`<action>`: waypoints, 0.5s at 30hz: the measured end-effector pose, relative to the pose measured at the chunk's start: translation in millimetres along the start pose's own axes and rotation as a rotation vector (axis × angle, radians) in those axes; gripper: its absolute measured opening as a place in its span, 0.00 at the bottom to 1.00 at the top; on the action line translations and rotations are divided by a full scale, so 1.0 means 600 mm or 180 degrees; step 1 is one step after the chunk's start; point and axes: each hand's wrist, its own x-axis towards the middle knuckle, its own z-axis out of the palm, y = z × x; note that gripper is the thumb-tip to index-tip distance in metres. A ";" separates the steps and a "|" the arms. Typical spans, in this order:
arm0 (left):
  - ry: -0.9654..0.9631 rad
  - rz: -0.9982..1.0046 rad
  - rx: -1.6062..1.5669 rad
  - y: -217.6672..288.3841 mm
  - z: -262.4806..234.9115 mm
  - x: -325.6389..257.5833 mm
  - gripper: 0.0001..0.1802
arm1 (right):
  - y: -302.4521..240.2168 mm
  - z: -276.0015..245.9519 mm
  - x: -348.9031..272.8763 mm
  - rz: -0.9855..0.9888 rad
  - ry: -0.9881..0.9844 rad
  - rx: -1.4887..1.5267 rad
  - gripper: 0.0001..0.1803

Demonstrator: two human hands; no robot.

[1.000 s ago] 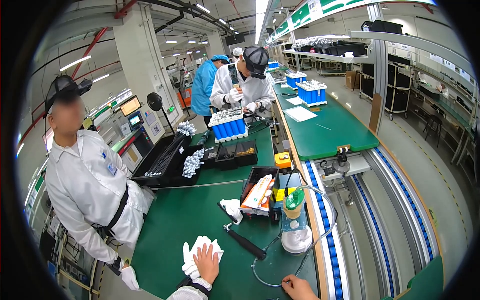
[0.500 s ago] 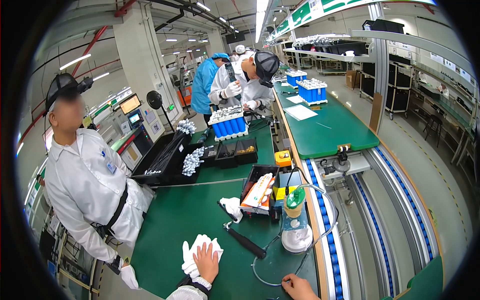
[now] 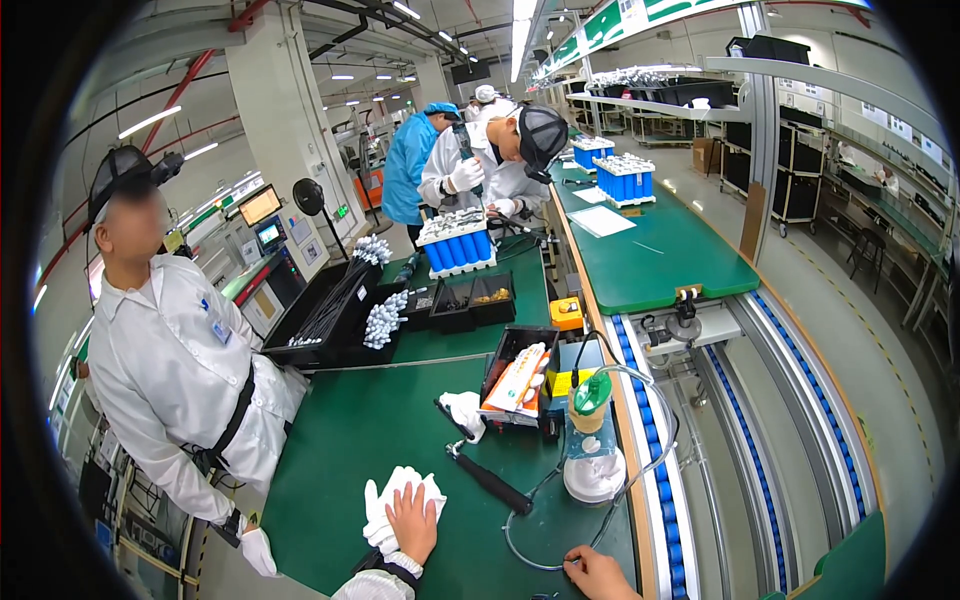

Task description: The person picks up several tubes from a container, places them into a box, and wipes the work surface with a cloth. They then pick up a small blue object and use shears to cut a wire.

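My left hand (image 3: 412,523) lies flat with its fingers spread on a pair of white cloth gloves (image 3: 377,504) on the green worktable (image 3: 330,430). Near the table's right edge my right hand (image 3: 592,573) rests with curled fingers, beside a clear tube (image 3: 540,566). What those fingers hold, if anything, is hidden. The tube loops round a bottle with a green top (image 3: 591,393) and a round white container (image 3: 595,478). Between the hands and the bins lies a black-handled tool (image 3: 490,480), with a crumpled white cloth item (image 3: 462,412) beyond it.
A black bin (image 3: 515,412) holds an orange-and-white packet. Farther off stand small parts bins (image 3: 470,303), a black bin of cables (image 3: 320,310) and a blue battery pack (image 3: 458,248). A co-worker (image 3: 180,350) stands at left; another bends over the pack. A roller conveyor (image 3: 665,500) runs along the right.
My hands stay where they were. At the far end, the co-worker bending over the battery pack has shifted slightly.
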 end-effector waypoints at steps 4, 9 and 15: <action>-0.0011 0.0020 -0.0010 -0.001 -0.001 0.000 0.23 | 0.006 0.003 0.001 -0.0030 0.0015 0.0005 0.09; -0.0029 0.0018 -0.0016 0.000 -0.001 0.000 0.23 | 0.012 0.006 0.002 -0.0053 0.0030 0.0041 0.10; -0.0016 0.0015 -0.0038 0.001 -0.001 0.000 0.23 | 0.007 0.001 0.001 0.0003 -0.0012 0.0060 0.10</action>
